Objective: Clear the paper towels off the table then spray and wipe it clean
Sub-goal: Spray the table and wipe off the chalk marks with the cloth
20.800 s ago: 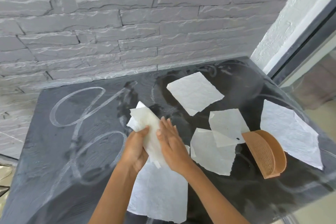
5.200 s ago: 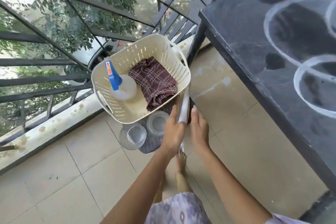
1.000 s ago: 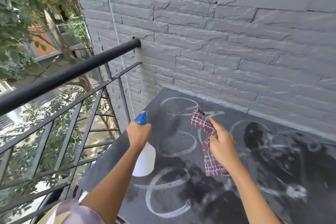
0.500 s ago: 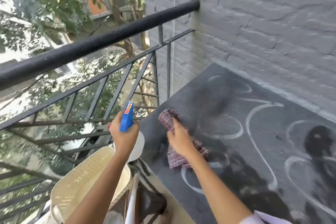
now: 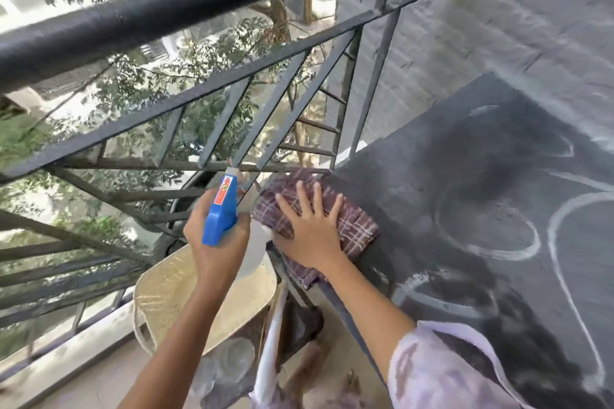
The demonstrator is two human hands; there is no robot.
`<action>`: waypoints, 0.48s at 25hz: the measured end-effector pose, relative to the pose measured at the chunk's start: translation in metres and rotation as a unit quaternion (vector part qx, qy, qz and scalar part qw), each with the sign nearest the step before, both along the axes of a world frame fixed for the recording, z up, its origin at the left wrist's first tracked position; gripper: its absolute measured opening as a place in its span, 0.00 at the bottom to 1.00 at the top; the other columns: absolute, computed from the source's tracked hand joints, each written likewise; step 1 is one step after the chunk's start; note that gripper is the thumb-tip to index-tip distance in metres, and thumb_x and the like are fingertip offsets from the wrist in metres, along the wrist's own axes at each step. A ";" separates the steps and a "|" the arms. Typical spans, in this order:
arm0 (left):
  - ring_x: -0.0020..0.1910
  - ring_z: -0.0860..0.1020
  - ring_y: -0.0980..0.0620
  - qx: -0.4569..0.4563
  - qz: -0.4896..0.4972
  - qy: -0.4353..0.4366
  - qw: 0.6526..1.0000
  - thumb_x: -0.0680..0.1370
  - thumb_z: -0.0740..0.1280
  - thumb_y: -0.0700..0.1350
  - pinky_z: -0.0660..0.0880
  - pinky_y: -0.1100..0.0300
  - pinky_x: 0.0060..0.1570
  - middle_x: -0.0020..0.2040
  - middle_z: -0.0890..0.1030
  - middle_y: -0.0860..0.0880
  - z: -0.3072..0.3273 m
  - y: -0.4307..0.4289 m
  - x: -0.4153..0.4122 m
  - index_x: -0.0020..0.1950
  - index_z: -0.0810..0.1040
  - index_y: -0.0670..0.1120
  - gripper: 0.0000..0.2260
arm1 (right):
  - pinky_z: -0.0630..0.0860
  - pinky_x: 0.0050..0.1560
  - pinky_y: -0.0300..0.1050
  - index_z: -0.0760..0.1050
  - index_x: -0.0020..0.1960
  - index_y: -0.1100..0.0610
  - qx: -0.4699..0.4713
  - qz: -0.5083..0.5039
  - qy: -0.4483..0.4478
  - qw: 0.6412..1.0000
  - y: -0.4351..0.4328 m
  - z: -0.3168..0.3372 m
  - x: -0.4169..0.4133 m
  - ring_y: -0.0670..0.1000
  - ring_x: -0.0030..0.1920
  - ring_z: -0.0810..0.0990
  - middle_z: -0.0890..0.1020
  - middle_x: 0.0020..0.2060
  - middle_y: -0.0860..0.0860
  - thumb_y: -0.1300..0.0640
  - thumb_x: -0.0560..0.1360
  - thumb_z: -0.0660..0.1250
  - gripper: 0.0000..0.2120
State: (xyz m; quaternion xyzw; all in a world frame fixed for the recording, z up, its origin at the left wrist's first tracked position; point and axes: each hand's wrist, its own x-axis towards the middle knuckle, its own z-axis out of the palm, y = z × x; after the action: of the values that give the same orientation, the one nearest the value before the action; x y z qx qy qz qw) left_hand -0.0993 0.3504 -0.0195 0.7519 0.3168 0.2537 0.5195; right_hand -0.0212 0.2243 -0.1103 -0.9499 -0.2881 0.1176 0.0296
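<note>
Two hands are at work at the near left corner of the dark surface (image 5: 481, 176), which carries several looping white chalk-like marks and no paper towels. The right hand (image 5: 312, 232) lies flat with fingers spread, pressing one plaid cloth (image 5: 357, 229) down on that corner; the cloth's lower edge hangs over the side of the surface. The left hand (image 5: 216, 242) is wrapped tightly around the neck of one spray bottle (image 5: 221, 212), its blue trigger head upright with a red label, its pale body mostly hidden behind the fingers, held off the surface just left of the cloth. Below the bottle stands one cream perforated basket (image 5: 166, 295) on the floor, with two clear glass jars (image 5: 232, 359) beneath it. A black metal railing (image 5: 166, 10) runs behind, with trees beyond it, and a grey brick wall (image 5: 498, 26) borders the surface.
</note>
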 end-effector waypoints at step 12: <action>0.26 0.68 0.61 0.020 -0.020 -0.020 0.999 0.63 0.64 0.39 0.62 0.74 0.27 0.30 0.69 0.56 0.016 -0.001 0.016 0.42 0.72 0.48 0.09 | 0.30 0.63 0.74 0.38 0.74 0.37 -0.018 -0.130 -0.001 0.991 -0.043 0.001 0.043 0.62 0.73 0.34 0.36 0.75 0.51 0.26 0.70 0.33 0.35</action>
State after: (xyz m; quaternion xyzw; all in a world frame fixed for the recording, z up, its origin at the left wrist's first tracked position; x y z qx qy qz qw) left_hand -0.0832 0.3490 -0.0031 0.7632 0.2863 0.2645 0.5153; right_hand 0.0217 0.1808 -0.1090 -0.9798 -0.1597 0.1172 0.0277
